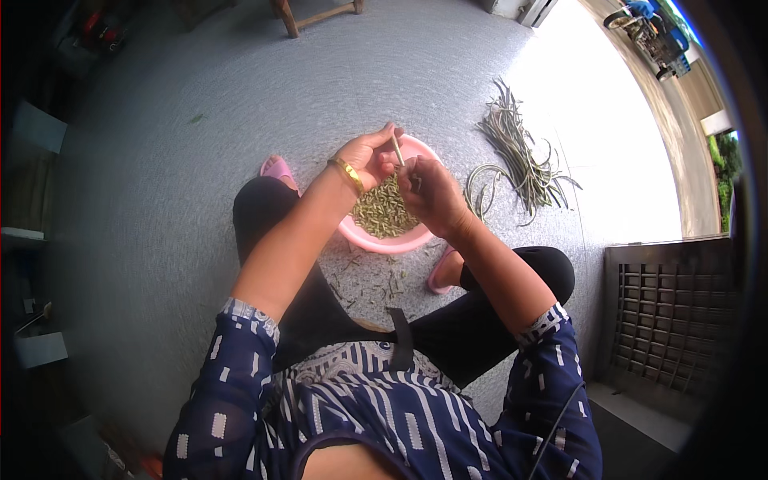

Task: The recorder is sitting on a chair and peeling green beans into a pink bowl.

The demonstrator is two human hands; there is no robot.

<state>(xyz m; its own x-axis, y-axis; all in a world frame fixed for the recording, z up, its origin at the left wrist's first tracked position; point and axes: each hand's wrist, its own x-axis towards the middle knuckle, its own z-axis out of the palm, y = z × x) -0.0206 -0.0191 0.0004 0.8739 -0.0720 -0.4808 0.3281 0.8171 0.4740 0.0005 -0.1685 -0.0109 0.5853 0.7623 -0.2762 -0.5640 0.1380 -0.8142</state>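
Observation:
Over a pink plastic basin point(390, 245), my left hand point(367, 157) pinches one end of a pale green long bean piece point(397, 150) between thumb and fingers. My right hand point(435, 195) grips the lower end of the same piece, its fingers curled inward. Many short cut bean pieces point(384, 210) cover the bottom of the basin, partly hidden by both hands. To the right of the basin, a bundle of whole long beans point(519, 153) lies on the floor, with a few loose curled beans point(480, 186) beside it.
Bean scraps point(393, 283) lie on the grey speckled floor point(180, 198) between my feet, which wear pink slippers point(279, 169). A metal lattice door panel point(672, 318) stands at the right. Wooden stool legs point(288, 19) show at the top. Outside the doorway is a parked vehicle point(651, 42).

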